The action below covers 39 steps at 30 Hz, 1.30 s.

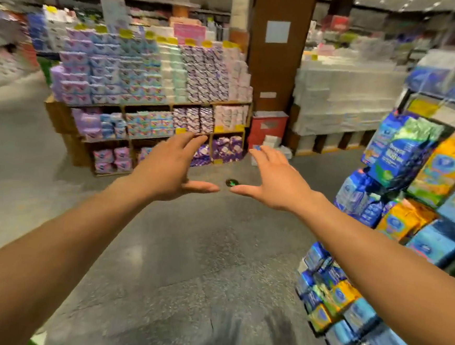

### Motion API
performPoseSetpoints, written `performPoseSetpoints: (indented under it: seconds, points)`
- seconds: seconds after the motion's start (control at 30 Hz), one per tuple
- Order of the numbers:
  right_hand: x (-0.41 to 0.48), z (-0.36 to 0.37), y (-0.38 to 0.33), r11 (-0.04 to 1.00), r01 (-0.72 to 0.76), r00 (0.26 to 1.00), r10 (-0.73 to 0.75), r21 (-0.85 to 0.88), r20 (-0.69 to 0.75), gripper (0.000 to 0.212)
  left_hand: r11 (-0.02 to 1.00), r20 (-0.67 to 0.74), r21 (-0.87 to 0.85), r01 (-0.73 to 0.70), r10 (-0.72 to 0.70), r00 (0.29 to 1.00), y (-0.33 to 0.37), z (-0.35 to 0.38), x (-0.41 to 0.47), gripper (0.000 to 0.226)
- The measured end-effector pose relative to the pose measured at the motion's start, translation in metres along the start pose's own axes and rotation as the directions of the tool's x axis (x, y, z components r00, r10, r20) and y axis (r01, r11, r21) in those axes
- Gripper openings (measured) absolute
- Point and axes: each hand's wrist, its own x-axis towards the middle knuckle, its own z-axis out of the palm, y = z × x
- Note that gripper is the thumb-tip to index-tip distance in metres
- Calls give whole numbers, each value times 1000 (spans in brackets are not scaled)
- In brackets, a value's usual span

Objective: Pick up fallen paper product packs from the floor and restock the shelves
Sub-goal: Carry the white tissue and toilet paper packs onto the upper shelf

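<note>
My left hand (171, 168) and my right hand (270, 179) are stretched out in front of me at mid-height, palms facing each other, fingers straight, thumbs nearly meeting. Neither hand holds anything. Beyond them stands a wooden shelf unit (150, 106) stacked with purple, blue and pink paper product packs (137, 64). White packs (273, 144) lie on the floor by a red box (268, 126), just past my right fingertips. A rack of blue, orange and green packs (399, 186) fills the right side.
A brown pillar (280, 45) rises behind the red box. White bulk packs (343, 99) are piled on pallets at the back right. A small dark round mark (231, 183) sits on the grey floor (187, 251) between my hands.
</note>
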Motion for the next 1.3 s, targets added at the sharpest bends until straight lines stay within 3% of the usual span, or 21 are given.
performPoseSetpoints:
  seconds: [0.23,0.33,0.53,0.77,0.93,1.1,1.3]
  points:
    - [157,51,122,989,-144,988,143,17,53,115,997,119,-58,-47,54,991,-44,111,193,142]
    - [230,50,168,981,-192,978,189,25,86,112,995,165,-90,-35,50,985,-64,133,281,131]
    - [374,57,252,970,-243,963,241,2,121,110,988,153,-146,-47,69,986,-112,189,436,127]
    - [561,121,354,954,-299,946,299,-18,126,108,972,147,-219,-84,118,982,-187,304,631,136]
    - [699,141,437,900,-436,891,427,26,156,105,957,184,-263,-122,174,967,-236,370,802,130]
    - [806,152,534,867,-488,871,474,103,130,103,947,253,-264,-185,253,934,-248,422,969,122]
    - [941,207,695,843,-532,840,513,80,179,106,933,288,-285,-220,302,909,-240,536,1158,131]
